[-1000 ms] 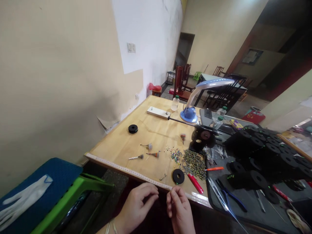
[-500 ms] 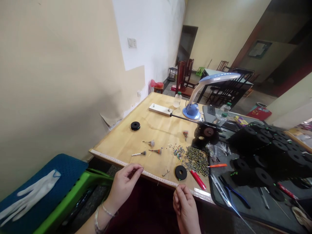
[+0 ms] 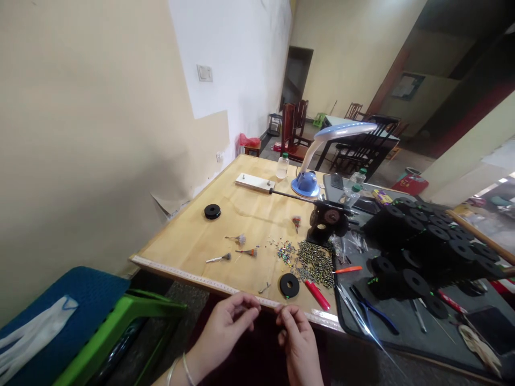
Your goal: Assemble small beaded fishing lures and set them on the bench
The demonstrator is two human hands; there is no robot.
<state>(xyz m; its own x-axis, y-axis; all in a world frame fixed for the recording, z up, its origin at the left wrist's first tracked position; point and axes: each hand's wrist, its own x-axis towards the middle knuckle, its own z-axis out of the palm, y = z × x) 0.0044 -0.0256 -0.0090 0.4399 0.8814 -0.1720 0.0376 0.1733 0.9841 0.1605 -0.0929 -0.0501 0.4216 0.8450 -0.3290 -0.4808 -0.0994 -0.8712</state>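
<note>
My left hand (image 3: 224, 333) and my right hand (image 3: 296, 343) hang just below the table's near edge, close together, with fingertips pinched. Whether anything thin lies between the fingers is too small to tell. A tape measure (image 3: 193, 278) runs along that edge just beyond them. Nearest my right hand lie a black spool (image 3: 289, 286) and a red-handled tool (image 3: 317, 295). Beyond it spreads a heap of striped beads (image 3: 315, 262), with smaller multicoloured beads (image 3: 286, 252) beside it. Several small tufted brushes, such as one (image 3: 219, 259), lie on the wooden tabletop (image 3: 189, 238).
A dark tray (image 3: 354, 332) at the right holds pliers (image 3: 374, 317) and stacked black spools (image 3: 418, 241). Further back stand a blue desk lamp (image 3: 306, 185), a small reel clamp (image 3: 325, 225) and a white board (image 3: 255, 183). A green-and-blue stool (image 3: 80, 305) stands at the left.
My left hand has moved right and toward me from the table edge, closing in on my right hand. The head view has shifted slightly.
</note>
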